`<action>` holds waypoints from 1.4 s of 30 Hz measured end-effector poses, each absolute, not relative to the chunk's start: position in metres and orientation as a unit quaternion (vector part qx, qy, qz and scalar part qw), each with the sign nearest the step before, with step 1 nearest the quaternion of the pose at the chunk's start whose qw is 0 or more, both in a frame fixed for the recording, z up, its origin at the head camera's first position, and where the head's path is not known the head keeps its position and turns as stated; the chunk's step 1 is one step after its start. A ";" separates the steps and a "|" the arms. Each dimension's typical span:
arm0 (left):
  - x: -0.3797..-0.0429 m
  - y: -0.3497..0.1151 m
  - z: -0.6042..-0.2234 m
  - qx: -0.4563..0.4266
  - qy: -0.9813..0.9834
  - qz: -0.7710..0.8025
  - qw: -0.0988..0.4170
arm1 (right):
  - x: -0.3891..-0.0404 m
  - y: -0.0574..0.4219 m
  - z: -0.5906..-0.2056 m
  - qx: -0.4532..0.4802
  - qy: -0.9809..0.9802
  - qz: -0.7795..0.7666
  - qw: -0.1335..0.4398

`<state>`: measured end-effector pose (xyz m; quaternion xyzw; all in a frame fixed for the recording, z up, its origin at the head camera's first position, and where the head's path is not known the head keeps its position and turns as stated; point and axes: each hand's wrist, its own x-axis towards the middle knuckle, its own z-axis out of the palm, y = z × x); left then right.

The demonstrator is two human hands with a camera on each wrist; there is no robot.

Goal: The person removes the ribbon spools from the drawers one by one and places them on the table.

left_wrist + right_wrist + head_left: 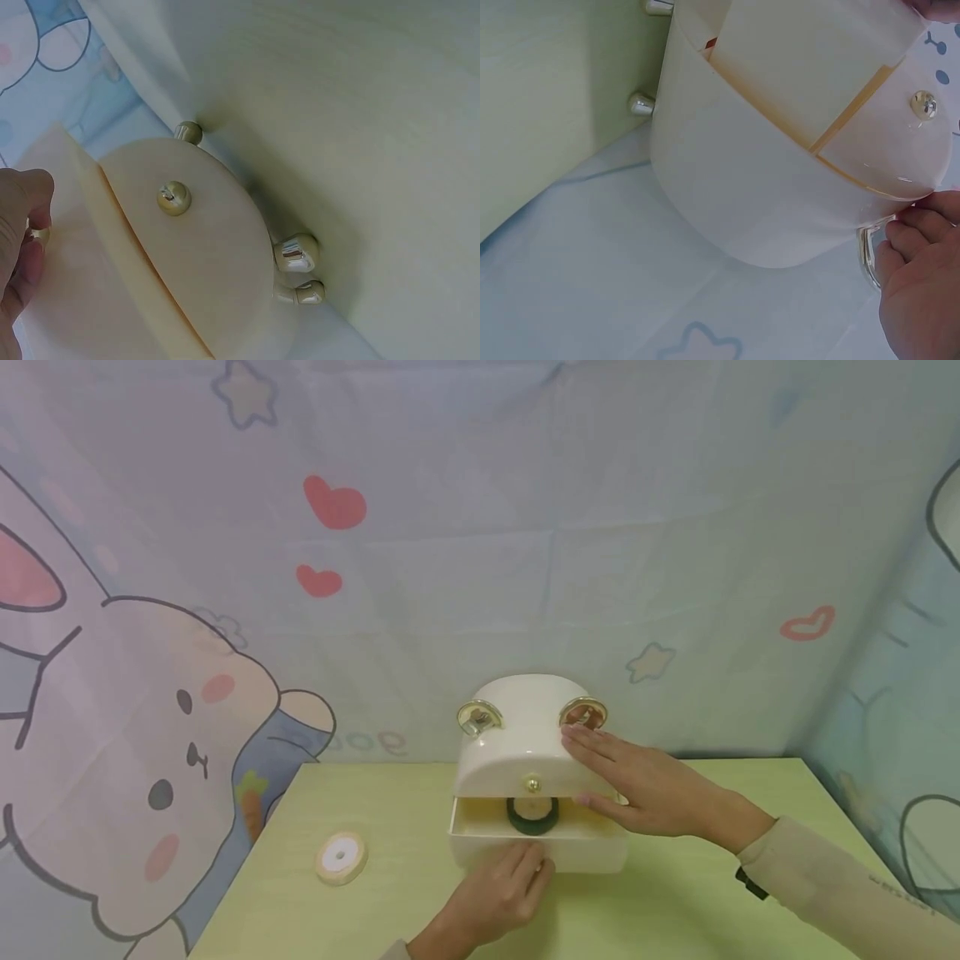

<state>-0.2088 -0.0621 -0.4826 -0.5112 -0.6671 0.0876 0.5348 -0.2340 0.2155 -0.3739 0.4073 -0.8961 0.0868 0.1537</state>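
Note:
A glossy white storage box (531, 739) with a rounded top and gold fittings stands on the table. Its lower drawer (585, 852) is pulled out, and a dark green ribbon roll (546, 823) lies inside. My left hand (498, 893) is at the drawer's front, pinching its small gold knob (40, 235) between thumb and fingers. My right hand (645, 785) rests with straight fingers against the box's upper right side, close by a gold ring (597, 702). Above the drawer, the front with another gold knob (174, 198) is closed.
A pale ribbon spool (341, 858) with a white core lies on the yellow-green table (397, 802), left of the box. Behind the table hangs a printed cloth (450, 560) with a rabbit, hearts and stars. Small gold feet (641, 104) show at the box's underside.

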 end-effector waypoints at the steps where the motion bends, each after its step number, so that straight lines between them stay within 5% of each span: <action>1: -0.207 -0.062 -0.480 -0.511 -0.666 0.085 0.537 | -0.234 0.216 -0.374 0.407 -0.896 0.086 0.154; 9: -0.188 -0.065 -0.463 -0.522 -0.664 0.081 0.530 | -0.234 0.216 -0.374 0.405 -0.897 0.083 0.156; 34: -0.161 -0.070 -0.493 -0.535 -0.690 0.060 0.484 | -0.231 0.216 -0.374 0.397 -0.901 0.085 0.151; 42: -0.150 -0.071 -0.491 -0.536 -0.726 0.041 0.428 | -0.230 0.214 -0.373 0.392 -0.906 0.087 0.135</action>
